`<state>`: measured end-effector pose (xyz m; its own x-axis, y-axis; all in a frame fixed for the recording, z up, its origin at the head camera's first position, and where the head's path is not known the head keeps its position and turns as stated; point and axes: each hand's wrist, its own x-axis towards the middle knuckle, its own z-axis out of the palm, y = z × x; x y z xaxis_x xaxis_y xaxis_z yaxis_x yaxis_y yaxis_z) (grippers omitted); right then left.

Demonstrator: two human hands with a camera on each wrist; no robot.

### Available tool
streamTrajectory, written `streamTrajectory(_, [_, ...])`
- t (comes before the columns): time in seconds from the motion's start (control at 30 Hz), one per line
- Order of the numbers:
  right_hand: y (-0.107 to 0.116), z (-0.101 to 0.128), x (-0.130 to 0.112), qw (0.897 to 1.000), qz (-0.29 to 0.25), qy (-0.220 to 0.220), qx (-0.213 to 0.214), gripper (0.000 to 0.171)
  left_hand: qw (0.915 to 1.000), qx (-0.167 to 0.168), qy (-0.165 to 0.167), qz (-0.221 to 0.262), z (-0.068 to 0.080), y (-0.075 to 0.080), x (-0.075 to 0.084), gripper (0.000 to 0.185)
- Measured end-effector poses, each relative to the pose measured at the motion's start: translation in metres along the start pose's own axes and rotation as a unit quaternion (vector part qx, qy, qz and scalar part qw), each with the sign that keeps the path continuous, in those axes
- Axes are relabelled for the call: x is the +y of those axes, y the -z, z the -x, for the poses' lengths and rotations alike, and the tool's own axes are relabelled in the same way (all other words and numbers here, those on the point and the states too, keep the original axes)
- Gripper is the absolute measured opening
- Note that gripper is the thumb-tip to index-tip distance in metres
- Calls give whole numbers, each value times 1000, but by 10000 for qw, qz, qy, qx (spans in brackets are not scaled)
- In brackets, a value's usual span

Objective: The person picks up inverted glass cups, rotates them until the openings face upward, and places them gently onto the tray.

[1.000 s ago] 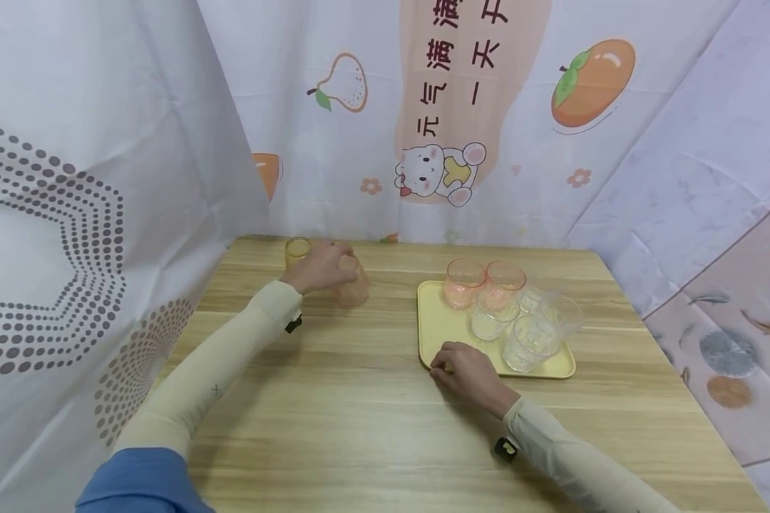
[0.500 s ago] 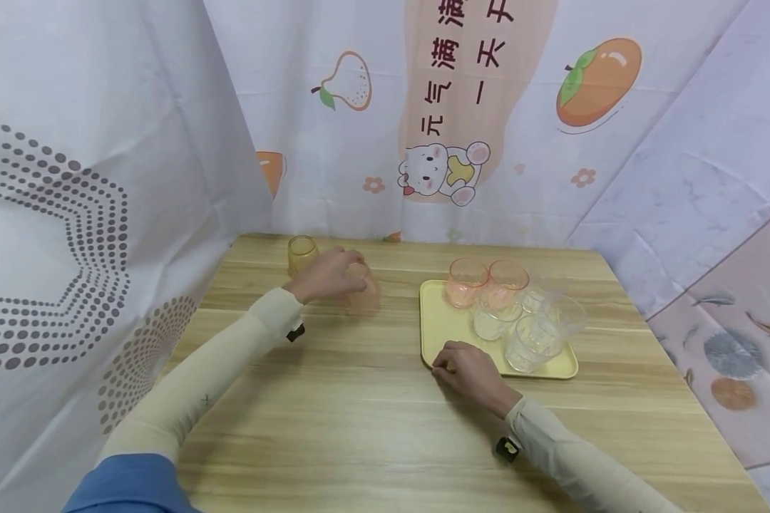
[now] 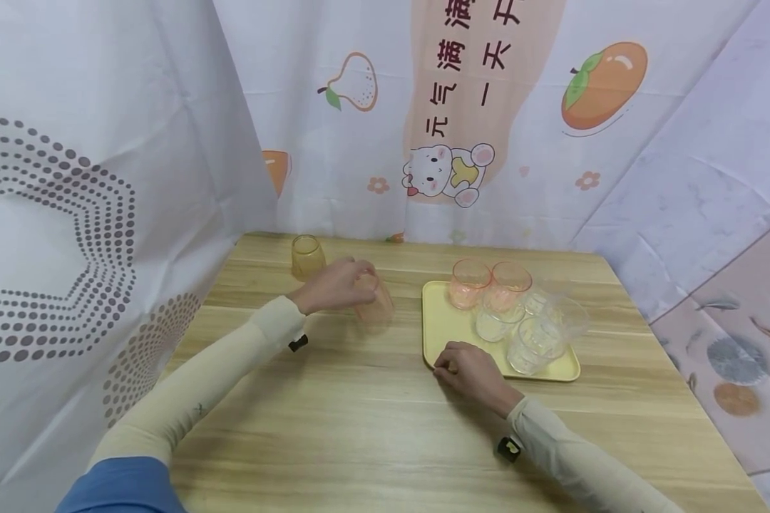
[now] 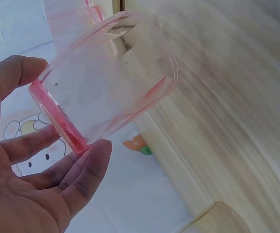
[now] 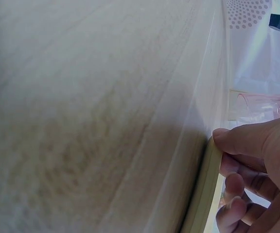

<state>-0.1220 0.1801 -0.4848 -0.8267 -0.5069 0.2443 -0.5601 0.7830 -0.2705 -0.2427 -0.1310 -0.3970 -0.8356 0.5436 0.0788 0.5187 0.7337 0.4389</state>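
Since 1 s ago the left hand [image 3: 334,285] has carried the pink cup [image 3: 373,305] rightward, away from the amber cup [image 3: 307,256] and closer to the yellow tray [image 3: 445,324]; the amber cup, half hidden behind the hand before, now stands fully in view near the table's [image 3: 359,427] far left corner. Right hand [image 3: 471,370] hasn't shifted.

Left hand: fingers curled round the pink cup's base end. Wrist view shows thumb above and fingertips [image 4: 89,167] below the thick pink bottom [image 4: 57,119], cup [image 4: 111,82] tilted on its side, mouth pointing away from the palm [image 4: 18,194] towards the tabletop. Whether the cup touches the table can't be told. It sits between amber cup and tray, apart from both.

Right hand: pinching the tray's near left corner. Wrist cam has the thumb [image 5: 249,138] on top of the rim [image 5: 205,189] and the other fingers curled beside it.

On the tray: two pink cups [image 3: 468,281] at the far edge, a cluster of clear glasses [image 3: 532,335] towards the right and near side, packed close. Tray's left strip is bare.

Backdrop: printed cloth w/ a bear [image 3: 445,174], pear, persimmon.
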Motion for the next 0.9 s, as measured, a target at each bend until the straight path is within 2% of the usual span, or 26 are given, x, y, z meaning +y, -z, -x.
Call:
streamTrajectory(0.27, [-1, -1, 1, 10000, -2, 22, -36, 10, 9998, -99, -122, 78, 5, -3, 6, 45])
streamTrajectory(0.37, [0, -1, 1, 10000, -23, 37, -31, 10, 9996, -80, -261, 24, 5, -5, 8, 44])
streamTrajectory(0.67, [0, -1, 2, 9999, 8, 112, 23, 10, 9968, -51, -758, 257, 9, -12, 15, 39])
streamTrajectory(0.9, [-2, -1, 4, 9998, 8, 168, 77, 10, 9965, -97, -732, 401, 11, -19, 18, 40])
